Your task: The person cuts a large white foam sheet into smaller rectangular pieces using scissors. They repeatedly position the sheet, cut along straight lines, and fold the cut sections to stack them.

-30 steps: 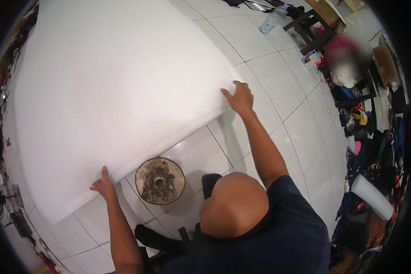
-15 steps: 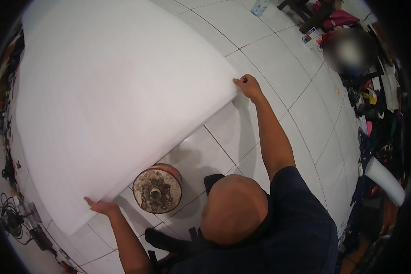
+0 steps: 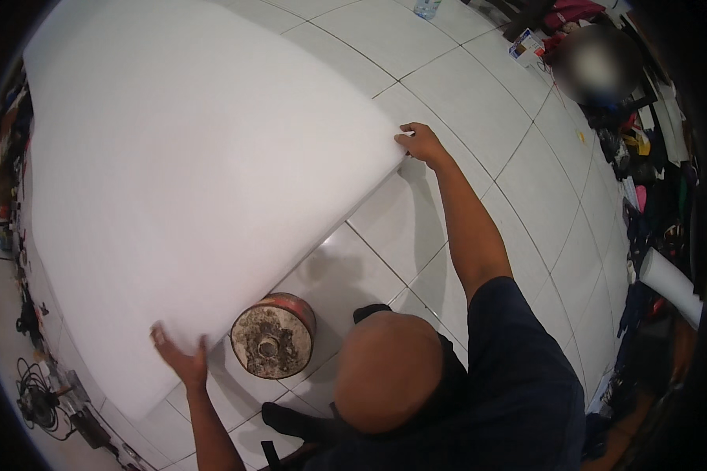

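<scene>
A large, smooth white foam sheet (image 3: 204,173) spreads over the tiled floor in front of me, its near edge running slantwise. My right hand (image 3: 423,145) is at its right corner, thumb and fingers closed on the edge. Over the near left part of the sheet is my left hand (image 3: 182,357), its fingers spread and slightly blurred, with nothing in them. Whether that hand touches the sheet I cannot tell. Between my arms, close to the sheet's near edge, stands a round red tin (image 3: 272,340) with a stained, rusty top and a small neck in its middle.
White floor tiles (image 3: 487,118) stretch to the right. Clutter, a white box (image 3: 526,49) and a white roll (image 3: 672,286) line the right side. A clear bottle (image 3: 426,8) stands at the far edge. Coiled black cable (image 3: 38,392) lies at the left.
My left hand has come off the sheet's near edge and its fingers have spread. The right hand stays at the corner, its fingers slightly shifted.
</scene>
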A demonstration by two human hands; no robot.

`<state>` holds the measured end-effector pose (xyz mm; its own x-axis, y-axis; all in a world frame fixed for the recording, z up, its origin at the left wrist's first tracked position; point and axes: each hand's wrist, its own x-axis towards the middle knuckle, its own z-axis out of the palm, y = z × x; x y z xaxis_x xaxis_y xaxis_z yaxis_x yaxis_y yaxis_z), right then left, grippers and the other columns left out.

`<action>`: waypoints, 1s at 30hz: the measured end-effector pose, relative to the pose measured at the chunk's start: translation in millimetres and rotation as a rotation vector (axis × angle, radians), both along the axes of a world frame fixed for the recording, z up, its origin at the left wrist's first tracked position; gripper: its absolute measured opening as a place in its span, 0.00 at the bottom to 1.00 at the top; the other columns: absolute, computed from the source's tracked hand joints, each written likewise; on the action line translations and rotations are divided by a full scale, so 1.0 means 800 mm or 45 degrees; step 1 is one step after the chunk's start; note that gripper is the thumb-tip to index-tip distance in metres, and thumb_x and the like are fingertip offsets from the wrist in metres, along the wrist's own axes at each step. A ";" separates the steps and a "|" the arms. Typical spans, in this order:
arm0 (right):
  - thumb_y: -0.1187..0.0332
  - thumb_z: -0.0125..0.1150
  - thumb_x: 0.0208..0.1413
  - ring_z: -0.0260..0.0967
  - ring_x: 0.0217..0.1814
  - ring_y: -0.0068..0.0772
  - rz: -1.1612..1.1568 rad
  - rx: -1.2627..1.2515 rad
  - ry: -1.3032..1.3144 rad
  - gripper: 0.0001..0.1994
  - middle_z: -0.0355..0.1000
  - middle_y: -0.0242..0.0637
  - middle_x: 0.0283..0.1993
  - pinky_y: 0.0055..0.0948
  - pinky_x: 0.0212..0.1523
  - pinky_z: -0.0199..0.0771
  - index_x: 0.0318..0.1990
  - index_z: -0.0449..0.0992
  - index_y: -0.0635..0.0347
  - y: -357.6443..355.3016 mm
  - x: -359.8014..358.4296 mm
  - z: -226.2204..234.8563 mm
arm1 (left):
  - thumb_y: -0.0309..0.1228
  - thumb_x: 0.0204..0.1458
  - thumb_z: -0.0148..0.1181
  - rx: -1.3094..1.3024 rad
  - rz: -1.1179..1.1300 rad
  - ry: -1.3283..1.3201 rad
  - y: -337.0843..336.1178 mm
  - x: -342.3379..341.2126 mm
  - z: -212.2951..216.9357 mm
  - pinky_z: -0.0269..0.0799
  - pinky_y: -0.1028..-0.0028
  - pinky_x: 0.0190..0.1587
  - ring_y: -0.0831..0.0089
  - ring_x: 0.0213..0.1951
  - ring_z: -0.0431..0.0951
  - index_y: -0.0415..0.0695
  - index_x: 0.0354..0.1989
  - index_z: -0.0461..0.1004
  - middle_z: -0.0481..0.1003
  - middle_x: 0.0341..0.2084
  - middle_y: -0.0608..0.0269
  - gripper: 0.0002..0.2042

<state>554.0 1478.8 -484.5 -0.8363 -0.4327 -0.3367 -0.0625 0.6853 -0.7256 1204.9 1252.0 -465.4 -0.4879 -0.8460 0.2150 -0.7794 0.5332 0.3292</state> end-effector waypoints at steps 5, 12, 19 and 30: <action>0.61 0.65 0.52 0.77 0.37 0.35 0.016 -0.006 -0.012 0.23 0.78 0.47 0.41 0.31 0.34 0.77 0.53 0.76 0.64 0.005 -0.010 -0.001 | 0.40 0.43 0.72 0.233 -0.431 -0.489 0.010 -0.031 0.010 0.37 0.43 0.69 0.40 0.70 0.44 0.45 0.70 0.52 0.44 0.70 0.40 0.46; 0.61 0.62 0.53 0.77 0.44 0.42 0.028 0.151 0.182 0.21 0.77 0.49 0.49 0.38 0.48 0.75 0.52 0.77 0.65 0.006 -0.026 -0.022 | 0.37 0.46 0.68 0.100 -0.527 -0.471 0.015 -0.021 -0.016 0.38 0.43 0.69 0.40 0.70 0.45 0.43 0.70 0.52 0.44 0.70 0.40 0.43; 0.64 0.43 0.62 0.67 0.62 0.50 0.463 0.430 0.528 0.24 0.65 0.55 0.63 0.40 0.64 0.64 0.61 0.65 0.70 -0.017 0.011 -0.024 | 0.35 0.46 0.68 0.040 -0.483 -0.484 0.011 -0.001 -0.039 0.40 0.43 0.69 0.41 0.70 0.45 0.43 0.69 0.54 0.45 0.71 0.41 0.41; 0.33 0.62 0.46 0.62 0.66 0.53 0.158 0.258 -0.111 0.53 0.63 0.60 0.63 0.46 0.63 0.62 0.64 0.60 0.76 -0.001 -0.006 -0.013 | 0.45 0.52 0.60 0.033 -0.494 -0.463 0.011 -0.003 -0.044 0.39 0.45 0.70 0.44 0.71 0.45 0.43 0.69 0.53 0.44 0.71 0.44 0.39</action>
